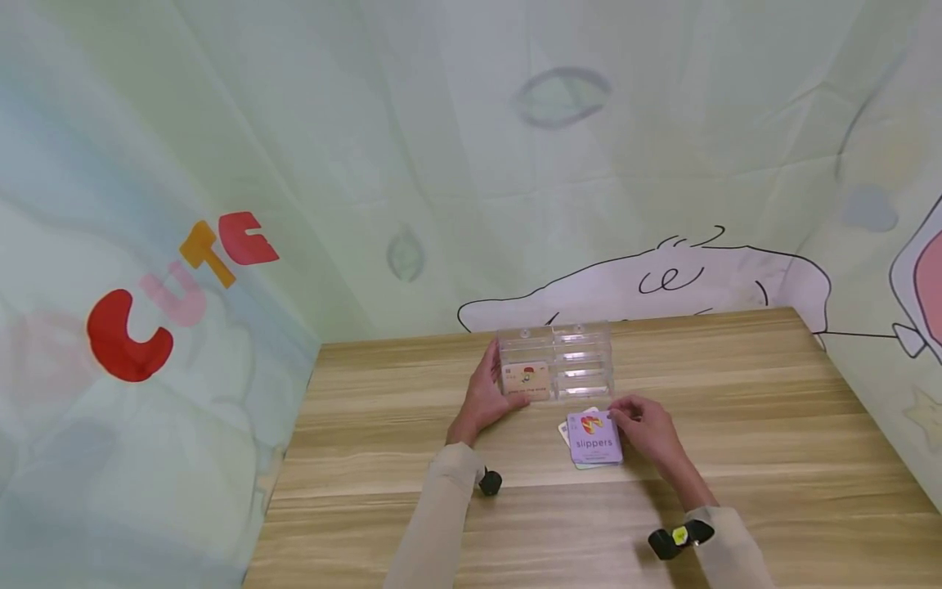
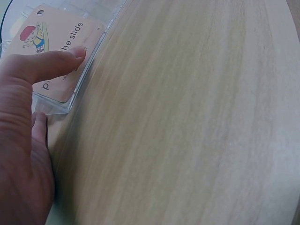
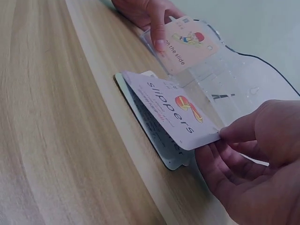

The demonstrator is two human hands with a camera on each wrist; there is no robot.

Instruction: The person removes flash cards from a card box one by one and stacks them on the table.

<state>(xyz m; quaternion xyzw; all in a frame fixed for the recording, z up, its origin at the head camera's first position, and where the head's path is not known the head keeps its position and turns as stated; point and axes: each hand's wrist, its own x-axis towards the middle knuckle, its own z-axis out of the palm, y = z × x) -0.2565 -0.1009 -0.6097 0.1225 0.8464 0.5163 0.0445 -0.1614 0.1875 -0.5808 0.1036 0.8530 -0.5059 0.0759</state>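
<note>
A clear plastic card holder (image 1: 582, 360) with two columns of slots stands on the wooden table. My left hand (image 1: 486, 401) grips its left side, thumb across the front and the other fingers partly hidden. In the left wrist view that thumb lies over a peach card (image 2: 65, 35) with a child on a slide, which sits in the holder's lower left. My right hand (image 1: 649, 427) pinches the corner of a lilac "slippers" card (image 3: 164, 110) between thumb and fingers. The right wrist view shows this card tilted up at that corner, over other cards (image 3: 157, 140) stacked beneath it.
The wooden table (image 1: 383, 458) meets a pale printed curtain (image 1: 441, 164) at its back edge. Colourful letters (image 1: 128, 339) decorate the curtain on the left. A black wrist camera (image 1: 668, 541) sits on the right wrist, and another (image 1: 490, 482) on the left.
</note>
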